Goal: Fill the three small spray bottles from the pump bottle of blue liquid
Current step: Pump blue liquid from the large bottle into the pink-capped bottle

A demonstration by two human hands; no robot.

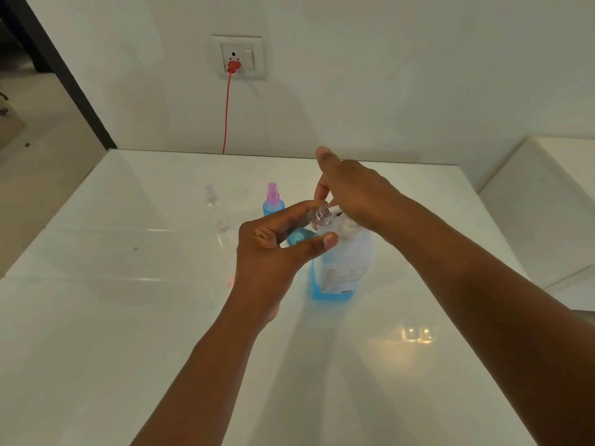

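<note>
Head view, left hand (270, 249) holding uncapped bottle (317, 220), apparently under pump bottle (341, 268) spout

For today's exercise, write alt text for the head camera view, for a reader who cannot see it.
A left hand holds an uncapped small spray bottle at the spout of a pump bottle of blue liquid, while the right hand rests on the pump. Behind, on the white table, stand a filled bottle with a pink sprayer and a clear empty-looking one.

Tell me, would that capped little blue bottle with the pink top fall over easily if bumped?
Probably. The pink-capped spray bottle stands upright, tall and narrow on a glossy table, so it may tip or slide. Being full of blue liquid should steady it somewhat.
</note>
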